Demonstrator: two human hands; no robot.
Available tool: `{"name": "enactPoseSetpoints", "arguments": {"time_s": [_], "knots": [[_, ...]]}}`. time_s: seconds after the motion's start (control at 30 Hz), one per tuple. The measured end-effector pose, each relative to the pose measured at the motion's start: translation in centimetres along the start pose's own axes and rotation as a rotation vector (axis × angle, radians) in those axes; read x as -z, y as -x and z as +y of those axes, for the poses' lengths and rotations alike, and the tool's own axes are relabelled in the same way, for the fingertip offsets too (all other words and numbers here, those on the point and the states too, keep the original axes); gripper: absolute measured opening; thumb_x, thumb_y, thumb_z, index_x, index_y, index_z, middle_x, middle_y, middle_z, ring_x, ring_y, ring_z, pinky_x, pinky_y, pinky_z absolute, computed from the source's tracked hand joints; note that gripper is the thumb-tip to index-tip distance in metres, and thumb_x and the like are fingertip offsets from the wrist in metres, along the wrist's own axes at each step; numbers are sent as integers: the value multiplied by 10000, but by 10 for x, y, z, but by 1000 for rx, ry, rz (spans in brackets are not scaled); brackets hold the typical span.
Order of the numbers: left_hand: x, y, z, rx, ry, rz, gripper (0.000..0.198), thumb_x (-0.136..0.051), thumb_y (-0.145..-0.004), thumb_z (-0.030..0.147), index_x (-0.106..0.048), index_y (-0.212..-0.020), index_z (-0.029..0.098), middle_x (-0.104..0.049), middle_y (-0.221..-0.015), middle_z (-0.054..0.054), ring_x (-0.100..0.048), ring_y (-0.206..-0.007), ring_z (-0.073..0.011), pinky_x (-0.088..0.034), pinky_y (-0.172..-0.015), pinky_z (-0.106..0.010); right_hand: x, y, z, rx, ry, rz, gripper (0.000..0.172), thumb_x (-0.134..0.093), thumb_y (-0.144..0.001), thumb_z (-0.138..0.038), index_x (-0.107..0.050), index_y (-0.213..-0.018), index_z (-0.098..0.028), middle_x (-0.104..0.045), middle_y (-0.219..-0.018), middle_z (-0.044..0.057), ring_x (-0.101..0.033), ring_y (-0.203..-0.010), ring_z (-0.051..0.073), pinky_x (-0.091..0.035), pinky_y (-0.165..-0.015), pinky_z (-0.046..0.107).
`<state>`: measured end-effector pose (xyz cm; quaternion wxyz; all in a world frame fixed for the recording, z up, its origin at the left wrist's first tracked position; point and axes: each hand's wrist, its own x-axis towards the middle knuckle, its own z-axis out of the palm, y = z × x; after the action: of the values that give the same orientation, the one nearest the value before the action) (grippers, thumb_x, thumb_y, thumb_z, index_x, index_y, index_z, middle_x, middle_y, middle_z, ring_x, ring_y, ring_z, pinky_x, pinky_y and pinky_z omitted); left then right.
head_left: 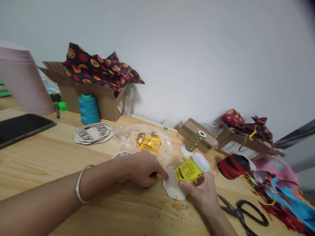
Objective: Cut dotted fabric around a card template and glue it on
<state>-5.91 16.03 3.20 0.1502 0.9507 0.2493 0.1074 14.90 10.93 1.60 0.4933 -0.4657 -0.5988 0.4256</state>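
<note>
My left hand [144,168], with a metal bangle [82,183] on its wrist, lies on the pine table [73,164]. Its index fingertip touches the edge of a pale scalloped wooden cut-out [171,185]. My right hand [200,191] is shut around a yellow-labelled bottle with a white cap [192,167], tilted just above the cut-out. Its thumb sits near the cut-out's right edge. A wisp of yellow cord [176,198] pokes out below the cut-out. Another lattice cut-out [121,154] is partly hidden behind my left hand.
Nearby lie a clear bag [142,141] of yellow cord and brass bells, stacked lattice cut-outs [93,133], a teal thread cone [88,108], an olive spool [195,141], black-handled scissors [242,213], a red ribbon roll [233,166], a phone [23,128] and a fabric-filled cardboard box [95,101].
</note>
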Motion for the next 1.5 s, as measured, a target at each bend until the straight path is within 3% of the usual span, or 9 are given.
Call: {"name": "enactPoseSetpoints", "arguments": {"time_s": [0.3,0.47,0.63,1.07,1.27,1.5], "knots": [[0,-1,1,12,29,-17,450,-498,-595,102,-684,-943,318,-643,-520,26,-538,-470,-147,-344,-471,-206,-1,1,-3,-6,27,-24,308,-745,-549,-387,-661,-752,-171,-708,-745,65,-647,-683,234,-528,-644,329],[-1,-1,-1,-6,9,1,515,-496,-593,104,-651,-1015,356,-648,-525,31,-538,-469,-158,-340,-474,-217,3,0,-1,9,17,-5,289,-748,-562,-366,-657,-757,-174,-704,-740,64,-646,-673,225,-529,-627,318],[-3,0,-1,-4,12,10,500,-494,-603,107,-655,-1009,351,-651,-526,28,-538,-465,-154,-338,-477,-216,3,0,-1,14,-30,-67,293,-745,-569,-397,-670,-741,-172,-706,-734,65,-643,-657,220,-526,-601,306],[-4,-1,-3,-16,25,16,508,-512,-597,98,-653,-1013,352,-659,-533,30,-545,-468,-148,-339,-471,-211,1,4,-6,37,-62,-18,298,-772,-540,-402,-656,-717,-192,-682,-692,35,-623,-644,194,-519,-612,292],[-3,-1,-3,-10,22,8,512,-515,-602,97,-647,-1027,350,-662,-534,31,-545,-468,-145,-351,-477,-208,6,2,-2,47,-23,-108,285,-753,-579,-382,-657,-761,-185,-686,-747,49,-627,-671,205,-522,-629,316],[-4,-1,-2,-21,23,16,501,-517,-600,94,-655,-1013,343,-661,-536,25,-553,-460,-148,-334,-457,-210,7,2,-5,39,-37,-71,322,-756,-550,-435,-657,-732,-188,-682,-708,42,-618,-642,199,-516,-605,297]]}}
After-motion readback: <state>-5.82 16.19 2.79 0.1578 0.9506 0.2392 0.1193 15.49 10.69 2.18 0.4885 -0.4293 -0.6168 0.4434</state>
